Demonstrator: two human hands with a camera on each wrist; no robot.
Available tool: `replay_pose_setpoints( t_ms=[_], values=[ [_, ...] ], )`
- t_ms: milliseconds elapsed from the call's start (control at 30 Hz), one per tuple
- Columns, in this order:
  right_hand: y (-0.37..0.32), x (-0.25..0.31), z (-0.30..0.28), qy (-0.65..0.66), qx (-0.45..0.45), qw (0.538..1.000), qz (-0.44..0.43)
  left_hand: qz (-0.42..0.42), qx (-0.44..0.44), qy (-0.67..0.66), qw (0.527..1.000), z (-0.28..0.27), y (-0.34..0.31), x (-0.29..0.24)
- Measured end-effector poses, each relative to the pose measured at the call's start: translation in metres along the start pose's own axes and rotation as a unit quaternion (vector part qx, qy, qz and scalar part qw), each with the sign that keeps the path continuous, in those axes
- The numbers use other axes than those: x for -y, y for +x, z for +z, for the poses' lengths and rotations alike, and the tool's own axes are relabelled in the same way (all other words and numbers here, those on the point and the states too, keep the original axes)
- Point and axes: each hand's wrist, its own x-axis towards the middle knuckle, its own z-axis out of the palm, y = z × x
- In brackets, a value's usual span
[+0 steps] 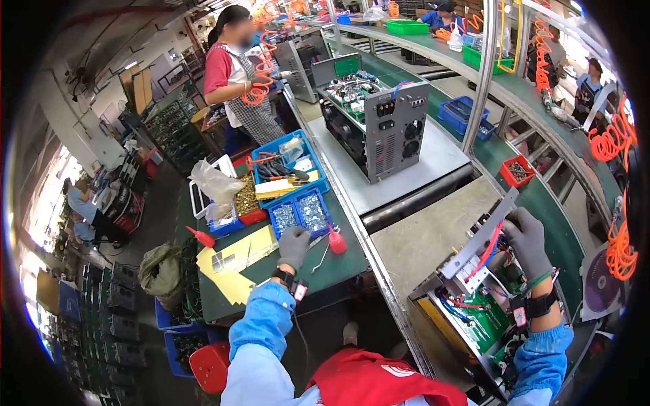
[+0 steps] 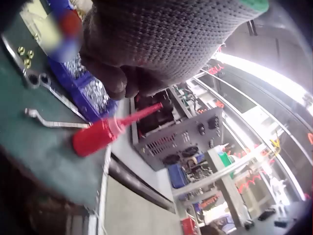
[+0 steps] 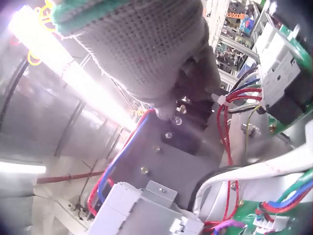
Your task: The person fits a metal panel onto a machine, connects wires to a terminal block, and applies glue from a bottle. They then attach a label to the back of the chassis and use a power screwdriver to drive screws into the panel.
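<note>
Locate the open unit [image 1: 489, 327] at the lower right of the head view. Its circuitry faces up, and its grey metal panel [image 1: 474, 245] stands across the far end. This position probably gives your right hand [image 1: 529, 242] access to the panel's inner side. In the right wrist view, your right fingers bend beside a black block [image 3: 183, 139] with bright screws. Their tips are hidden, so you cannot tell whether they pinch a part.

Your left hand [image 1: 294, 247] is at the centre of the head view, fingers curled, by the near side of the blue bin [image 2: 78, 98]. Whether it grips any hardware cannot be told. The bin's two compartments of small metal parts appear set there for a short reach. A red bottle [image 2: 95, 137] and a wrench [image 2: 61, 122] lie just beside it, likely for the same reason.

Observe the edges. The metal rail [image 1: 383, 277] runs down the middle of the head view, between your hands. The pale surface [image 1: 420, 230] to its right offers room for lateral movement. Inside the unit, red and blue wires [image 1: 492, 247] pass near the panel; treat these as the tightest clearance.
</note>
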Motion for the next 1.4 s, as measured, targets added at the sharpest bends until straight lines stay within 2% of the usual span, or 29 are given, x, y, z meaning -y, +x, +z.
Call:
replay_pose_setpoints(
  t_ms=[33,67,133,167,200,300,433,567,600,700,733,767,833,867,967,1033,1067,1200,1267,1300,1333,1400],
  values=[
    [0.001,0.000,0.003,-0.016,-0.008,1.000,-0.001,0.017,0.008,0.023,1.000,-0.002,0.021,0.007],
    [0.000,0.000,0.006,-0.010,-0.018,1.000,-0.013,0.041,0.030,0.114,0.992,0.001,0.045,0.021],
    [0.002,-0.004,0.011,-0.030,-0.013,0.999,0.031,0.092,0.063,0.211,0.971,0.019,0.086,0.027],
    [0.001,-0.008,0.009,-0.037,-0.009,0.998,0.053,0.118,0.077,0.260,0.955,0.024,0.099,0.025],
    [0.001,-0.013,0.010,-0.056,-0.021,0.998,0.009,0.094,0.146,0.337,0.925,0.020,0.101,-0.008],
    [0.000,-0.015,0.004,-0.057,0.007,0.996,0.069,0.134,0.196,0.453,0.860,0.052,0.135,0.010],
    [-0.003,0.013,0.008,-0.056,-0.015,0.994,0.089,0.116,0.252,0.458,0.844,0.073,0.160,0.036],
    [-0.003,0.021,0.006,-0.084,-0.013,0.993,0.080,0.157,0.189,0.371,0.895,0.061,0.153,0.043],
    [-0.003,0.024,0.005,-0.084,-0.009,0.994,0.074,0.108,0.165,0.341,0.919,0.059,0.152,0.043],
    [-0.005,0.032,-0.002,-0.081,0.006,0.994,0.071,0.061,0.060,0.173,0.981,0.042,0.146,0.047],
    [-0.005,0.031,-0.003,-0.076,0.010,0.994,0.077,0.101,0.025,0.123,0.987,0.043,0.149,0.065],
    [-0.006,0.028,-0.005,-0.070,0.015,0.994,0.082,0.036,0.033,0.049,0.998,0.038,0.148,0.066],
    [-0.008,0.021,-0.009,-0.052,0.024,0.995,0.087,-0.092,0.048,-0.098,0.990,0.033,0.144,0.066],
    [-0.011,0.018,-0.010,-0.042,0.029,0.995,0.080,-0.163,0.061,-0.184,0.967,0.015,0.127,0.032],
    [-0.020,0.012,-0.019,-0.057,0.044,0.996,0.045,-0.176,0.058,-0.303,0.935,0.015,0.124,0.040],
    [-0.023,0.010,-0.033,-0.096,0.057,0.994,0.003,-0.182,0.092,-0.369,0.907,0.004,0.111,0.004],
    [-0.023,0.012,-0.044,-0.057,0.069,0.995,0.052,-0.164,0.110,-0.392,0.899,0.000,0.101,-0.020],
    [-0.017,0.037,-0.065,0.077,0.000,0.996,0.049,-0.077,0.216,-0.465,0.855,-0.021,0.035,-0.154],
    [-0.018,0.070,-0.059,0.163,0.029,0.986,0.008,-0.018,0.264,-0.490,0.830,-0.023,-0.012,-0.214],
    [-0.022,0.095,-0.056,0.205,0.088,0.974,0.031,0.017,0.288,-0.495,0.820,-0.022,-0.034,-0.244],
    [-0.024,0.108,-0.051,0.206,0.145,0.968,0.003,0.021,0.287,-0.490,0.823,-0.019,-0.057,-0.270],
    [-0.030,0.119,-0.035,0.215,0.199,0.955,-0.051,0.053,0.365,-0.515,0.774,-0.015,-0.087,-0.306]
  ],
)
